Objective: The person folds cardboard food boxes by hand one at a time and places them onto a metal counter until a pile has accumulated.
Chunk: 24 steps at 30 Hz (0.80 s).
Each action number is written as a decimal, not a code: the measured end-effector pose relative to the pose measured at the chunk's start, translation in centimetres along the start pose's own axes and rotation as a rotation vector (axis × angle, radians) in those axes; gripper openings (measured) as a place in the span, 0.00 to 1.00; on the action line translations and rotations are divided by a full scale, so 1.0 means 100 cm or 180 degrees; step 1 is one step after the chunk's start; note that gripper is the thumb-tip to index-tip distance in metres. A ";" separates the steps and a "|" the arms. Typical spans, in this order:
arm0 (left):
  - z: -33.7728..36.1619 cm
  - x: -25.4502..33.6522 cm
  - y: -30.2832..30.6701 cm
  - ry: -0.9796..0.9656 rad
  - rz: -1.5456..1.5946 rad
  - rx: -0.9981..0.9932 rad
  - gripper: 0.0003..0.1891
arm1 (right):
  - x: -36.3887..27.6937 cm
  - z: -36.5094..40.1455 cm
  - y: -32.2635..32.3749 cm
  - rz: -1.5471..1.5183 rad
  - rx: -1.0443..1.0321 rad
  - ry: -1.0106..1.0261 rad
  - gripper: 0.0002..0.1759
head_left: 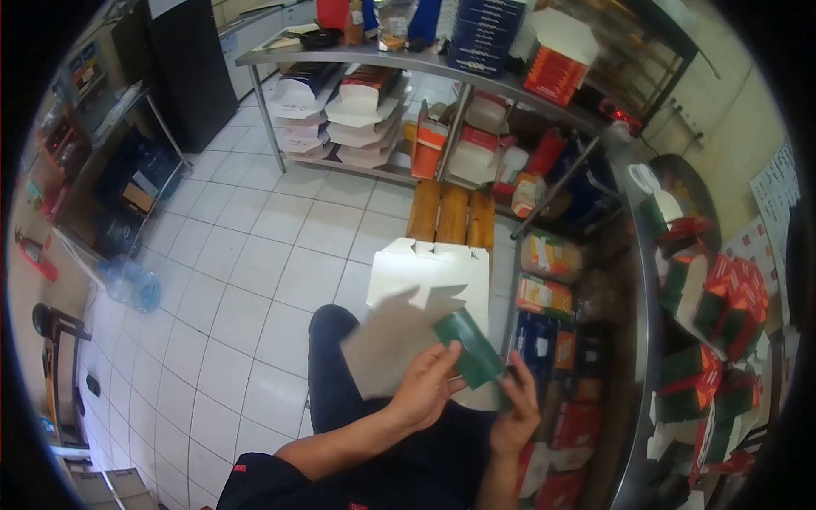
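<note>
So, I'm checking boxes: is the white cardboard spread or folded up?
Spread: the white cardboard lies flat across the wooden bench, its broad face showing.

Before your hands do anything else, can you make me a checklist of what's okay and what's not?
1. Left hand holds the green, glossy, bent card piece: ok.
2. Right hand grips that piece too: cannot tell; its fingers are blurred beside the edge.
3. White cardboard sheet with a notched edge lies over the brown, slatted wooden bench: ok.
4. Sheet is free of shadow: not ok; a dark shadow crosses it.
</note>
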State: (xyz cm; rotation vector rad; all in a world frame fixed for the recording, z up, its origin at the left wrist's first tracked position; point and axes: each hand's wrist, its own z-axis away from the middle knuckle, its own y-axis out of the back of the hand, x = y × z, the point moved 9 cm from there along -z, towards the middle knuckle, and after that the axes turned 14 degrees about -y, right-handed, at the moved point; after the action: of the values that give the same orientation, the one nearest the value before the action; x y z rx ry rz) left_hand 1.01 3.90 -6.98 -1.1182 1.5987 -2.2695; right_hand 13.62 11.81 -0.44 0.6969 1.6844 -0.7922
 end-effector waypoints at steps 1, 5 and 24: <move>0.005 -0.002 -0.001 0.0083 0.0001 0.0014 0.14 | -0.014 0.002 -0.014 0.0597 -0.0370 0.0230 0.23; 0.028 0.003 -0.026 -0.0274 -0.0212 -0.0336 0.17 | -0.008 0.006 -0.006 0.0826 -0.0286 0.0240 0.31; 0.050 0.004 -0.044 -0.0683 -0.0492 -0.0618 0.17 | -0.013 0.015 -0.010 0.0633 0.0255 0.0709 0.29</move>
State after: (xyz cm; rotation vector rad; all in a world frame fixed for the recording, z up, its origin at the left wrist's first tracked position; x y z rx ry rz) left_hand 5.15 1.82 -2.19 -1.5251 1.7263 -2.0287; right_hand 14.01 9.92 0.73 1.0228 1.7551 -0.6625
